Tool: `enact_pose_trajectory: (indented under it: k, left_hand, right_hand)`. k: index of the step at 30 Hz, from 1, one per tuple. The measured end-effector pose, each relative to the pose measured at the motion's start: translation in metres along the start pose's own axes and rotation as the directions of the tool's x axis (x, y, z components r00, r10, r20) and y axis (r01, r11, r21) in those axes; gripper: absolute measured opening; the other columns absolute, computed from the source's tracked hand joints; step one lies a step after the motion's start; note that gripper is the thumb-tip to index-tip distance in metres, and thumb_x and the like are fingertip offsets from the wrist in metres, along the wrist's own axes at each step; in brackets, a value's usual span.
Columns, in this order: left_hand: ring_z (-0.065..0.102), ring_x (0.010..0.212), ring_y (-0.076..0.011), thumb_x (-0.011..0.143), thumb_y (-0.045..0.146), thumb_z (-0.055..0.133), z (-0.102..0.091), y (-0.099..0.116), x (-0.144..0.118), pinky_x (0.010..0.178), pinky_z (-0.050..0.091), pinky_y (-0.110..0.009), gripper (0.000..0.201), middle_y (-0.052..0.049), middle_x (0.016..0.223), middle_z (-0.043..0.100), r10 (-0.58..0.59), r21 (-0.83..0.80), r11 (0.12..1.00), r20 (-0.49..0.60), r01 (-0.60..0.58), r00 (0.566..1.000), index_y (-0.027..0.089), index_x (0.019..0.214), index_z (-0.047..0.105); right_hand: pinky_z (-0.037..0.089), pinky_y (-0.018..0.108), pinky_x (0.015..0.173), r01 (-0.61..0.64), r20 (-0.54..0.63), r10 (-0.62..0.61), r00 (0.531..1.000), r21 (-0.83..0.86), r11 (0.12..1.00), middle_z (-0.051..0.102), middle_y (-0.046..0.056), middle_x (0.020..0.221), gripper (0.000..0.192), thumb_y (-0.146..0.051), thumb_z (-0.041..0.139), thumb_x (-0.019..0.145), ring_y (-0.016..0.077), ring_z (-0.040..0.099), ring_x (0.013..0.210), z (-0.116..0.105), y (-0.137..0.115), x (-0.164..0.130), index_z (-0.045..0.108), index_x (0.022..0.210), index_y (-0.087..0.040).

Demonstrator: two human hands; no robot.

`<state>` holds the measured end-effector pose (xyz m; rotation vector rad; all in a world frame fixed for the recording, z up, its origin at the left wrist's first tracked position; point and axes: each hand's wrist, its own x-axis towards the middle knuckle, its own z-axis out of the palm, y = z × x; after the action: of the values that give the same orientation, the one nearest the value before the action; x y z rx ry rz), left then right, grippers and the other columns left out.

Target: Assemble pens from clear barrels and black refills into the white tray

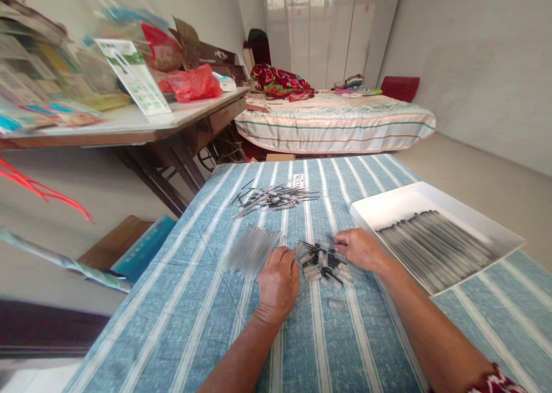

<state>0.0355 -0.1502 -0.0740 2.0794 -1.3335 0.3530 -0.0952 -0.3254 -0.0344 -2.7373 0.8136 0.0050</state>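
My left hand (279, 281) rests on the cloth with its fingers curled, between a row of clear thin tubes (250, 249) and a small heap of black and clear short pieces (321, 260). Whatever its fingertips may hold is hidden. At the heap's right side, my right hand (357, 248) has thumb and fingers pinched together; anything between them is too small to name. One loose clear piece (337, 304) lies nearer to me. Farther back is a loose pile of thin black and clear sticks (276, 197).
A white tray (392, 202) holding a row of dark-tipped sticks (435, 246) stands right of my right arm. Striped blue cloth (207, 324) covers the table. On the left, a cluttered sewing table (185, 117) comes close to its edge; a bed (336, 125) stands beyond.
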Motion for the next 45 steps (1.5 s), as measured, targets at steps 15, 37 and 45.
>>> enact_pose_trajectory:
  k: [15, 37, 45]
  left_hand:
    - [0.053, 0.085, -0.0190, 0.077, 0.026, 0.049, -0.009, 0.006, 0.011, 0.073, 0.040, -0.028, 0.014, -0.007, 0.087, 0.057, -0.260, 0.185, 0.959, 0.287, 0.213, 0.922, 0.019, 0.080, 0.062]
    - [0.050, 0.060, -0.0111, 0.075, 0.030, 0.051, -0.011, -0.005, 0.012, 0.058, 0.038, -0.022, 0.013, 0.003, 0.064, 0.053, -0.272, -0.467, 0.804, 0.261, 0.368, 0.926, 0.018, 0.075, 0.052]
    - [0.038, 0.051, -0.0080, 0.073, 0.031, 0.055, -0.022, 0.004, 0.017, 0.051, 0.031, -0.020, 0.014, 0.006, 0.055, 0.042, -0.194, -0.581, 0.709, 0.383, 0.399, 0.903, 0.017, 0.072, 0.053]
  right_hand:
    - [0.036, 0.026, 0.060, -0.121, 0.055, 0.140, 0.989, -0.267, 0.956, 0.069, 0.009, 0.088, 0.023, -0.026, 0.045, 0.078, 0.0225, 0.062, 0.085, -0.011, -0.004, -0.005, 0.067, 0.082, -0.020]
    - [0.033, 0.027, 0.068, 0.107, -0.088, -0.136, 0.987, -0.281, 0.954, 0.065, 0.005, 0.084, 0.018, -0.012, 0.045, 0.077, 0.0184, 0.056, 0.081, -0.030, -0.036, -0.020, 0.061, 0.083, -0.019]
    - [0.029, 0.028, 0.066, 0.166, -0.191, -0.240, 0.952, -0.336, 0.927, 0.058, 0.007, 0.075, 0.021, -0.014, 0.044, 0.083, 0.0193, 0.047, 0.079, -0.033, -0.035, -0.020, 0.062, 0.073, -0.019]
